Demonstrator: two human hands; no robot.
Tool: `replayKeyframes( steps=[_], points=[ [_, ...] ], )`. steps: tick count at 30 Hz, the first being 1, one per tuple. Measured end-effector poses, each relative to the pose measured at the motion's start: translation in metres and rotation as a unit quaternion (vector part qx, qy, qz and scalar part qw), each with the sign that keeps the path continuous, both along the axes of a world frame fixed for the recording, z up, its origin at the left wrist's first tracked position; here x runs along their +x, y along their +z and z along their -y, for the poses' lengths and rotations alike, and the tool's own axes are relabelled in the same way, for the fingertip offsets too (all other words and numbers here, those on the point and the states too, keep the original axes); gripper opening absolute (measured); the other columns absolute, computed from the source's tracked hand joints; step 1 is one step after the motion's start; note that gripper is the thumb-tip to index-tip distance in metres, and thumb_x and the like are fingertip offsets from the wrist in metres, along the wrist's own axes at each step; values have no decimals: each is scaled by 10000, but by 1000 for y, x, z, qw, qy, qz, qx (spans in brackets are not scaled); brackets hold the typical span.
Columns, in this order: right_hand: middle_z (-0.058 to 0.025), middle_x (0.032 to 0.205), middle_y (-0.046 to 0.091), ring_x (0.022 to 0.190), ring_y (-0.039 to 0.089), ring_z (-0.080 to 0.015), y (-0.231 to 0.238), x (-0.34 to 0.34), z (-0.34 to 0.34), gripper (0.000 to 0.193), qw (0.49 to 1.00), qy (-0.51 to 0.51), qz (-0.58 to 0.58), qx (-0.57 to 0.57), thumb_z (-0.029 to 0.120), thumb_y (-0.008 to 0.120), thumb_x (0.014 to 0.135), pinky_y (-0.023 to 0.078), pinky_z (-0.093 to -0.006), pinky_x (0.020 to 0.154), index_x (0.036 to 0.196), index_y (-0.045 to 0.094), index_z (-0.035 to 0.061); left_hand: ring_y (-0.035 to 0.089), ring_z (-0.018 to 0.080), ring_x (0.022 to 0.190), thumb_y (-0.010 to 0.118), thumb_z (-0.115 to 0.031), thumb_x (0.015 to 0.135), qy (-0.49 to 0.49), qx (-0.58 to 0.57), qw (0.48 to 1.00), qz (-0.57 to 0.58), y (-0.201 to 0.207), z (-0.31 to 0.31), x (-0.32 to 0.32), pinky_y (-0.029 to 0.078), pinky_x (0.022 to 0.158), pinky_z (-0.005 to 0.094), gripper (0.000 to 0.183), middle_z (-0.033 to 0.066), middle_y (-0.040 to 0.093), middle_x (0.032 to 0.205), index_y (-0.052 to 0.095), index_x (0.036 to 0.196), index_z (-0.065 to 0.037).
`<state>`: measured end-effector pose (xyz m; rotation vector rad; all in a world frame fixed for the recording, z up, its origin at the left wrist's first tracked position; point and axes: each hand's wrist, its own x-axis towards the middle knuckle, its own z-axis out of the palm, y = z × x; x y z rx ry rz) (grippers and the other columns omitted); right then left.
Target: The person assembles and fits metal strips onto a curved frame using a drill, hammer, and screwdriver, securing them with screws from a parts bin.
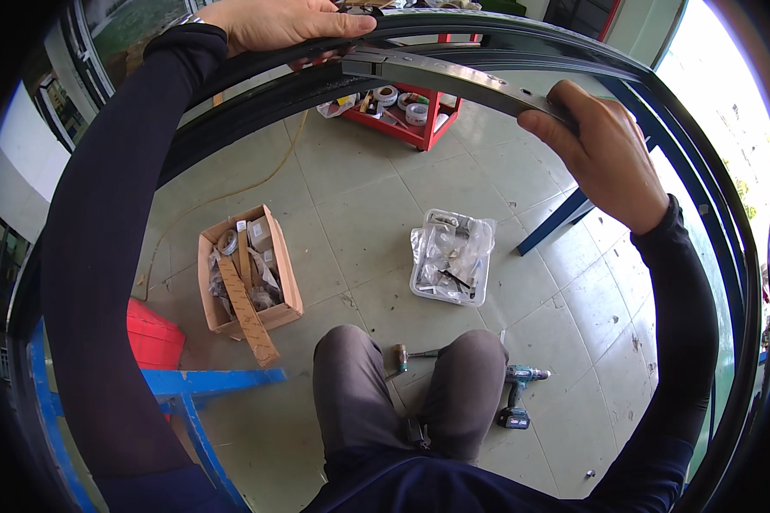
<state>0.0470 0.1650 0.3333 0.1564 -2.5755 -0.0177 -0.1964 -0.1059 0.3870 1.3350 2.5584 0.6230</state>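
Observation:
A dark metal window frame (pixel 522 32) arches across the top of the head view and down both sides. Along its near edge runs a long, flat metal window stay (pixel 453 75) with small holes. My left hand (pixel 287 24) is closed round the frame near the stay's left end, thumb on top and fingertips showing below. At the stay's other end my right hand (pixel 603 145) pinches it between thumb and fingers. Part of what lies under the right fingers is hidden.
Blue trestles (pixel 188 382) (pixel 560 218) stand left and right. On the tiled floor are a cardboard box (pixel 295 286) of parts, a clear plastic tray (pixel 485 286) with bagged hardware, a hammer (pixel 402 357) and a cordless drill (pixel 515 398). A red cart (pixel 432 128) holds tape rolls.

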Motion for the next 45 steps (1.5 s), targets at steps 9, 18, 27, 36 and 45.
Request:
replayKeyframes(
  steps=[9, 18, 27, 36, 45],
  points=[
    [-99, 567, 503, 447, 436, -202, 18, 11, 21, 528, 999, -22, 32, 17, 539, 568, 979, 387, -368, 498, 818, 599, 37, 598, 183, 912, 507, -686, 958, 2, -83, 996, 38, 26, -4, 16, 472, 830, 321, 764, 79, 685, 971, 690, 1117, 38],
    [-62, 516, 445, 403, 389, -172, 17, 18, 36, 496, 990, -57, 111, 65, 498, 485, 1038, 361, -345, 463, 854, 528, 40, 553, 189, 1046, 510, -562, 1019, -109, -15, 994, 24, 15, -5, 13, 428, 944, 316, 639, 99, 663, 1121, 641, 1238, 24],
    [-68, 508, 433, 391, 384, -165, 12, 20, 42, 469, 994, -36, 90, 44, 488, 482, 1042, 344, -341, 451, 878, 517, 50, 542, 61, 715, 583, -714, 898, -59, 21, 998, 3, -1, -2, -2, 464, 604, 242, 694, -16, 572, 799, 643, 1036, -37],
    [-86, 536, 458, 397, 408, -199, 2, 6, 35, 486, 994, -57, 98, -5, 516, 496, 1027, 371, -367, 474, 898, 521, 48, 563, 73, 773, 599, -706, 893, -29, 22, 999, -23, -4, 3, -4, 486, 636, 237, 727, 7, 595, 873, 599, 1130, -19],
    [-95, 567, 448, 450, 444, -203, -2, -30, 0, 497, 992, 25, 106, 60, 548, 476, 1019, 374, -373, 496, 951, 543, 60, 576, 91, 854, 699, -630, 863, -41, -2, 999, 10, 4, 2, 4, 499, 700, 244, 717, 28, 622, 926, 600, 1178, 6]
  ],
)
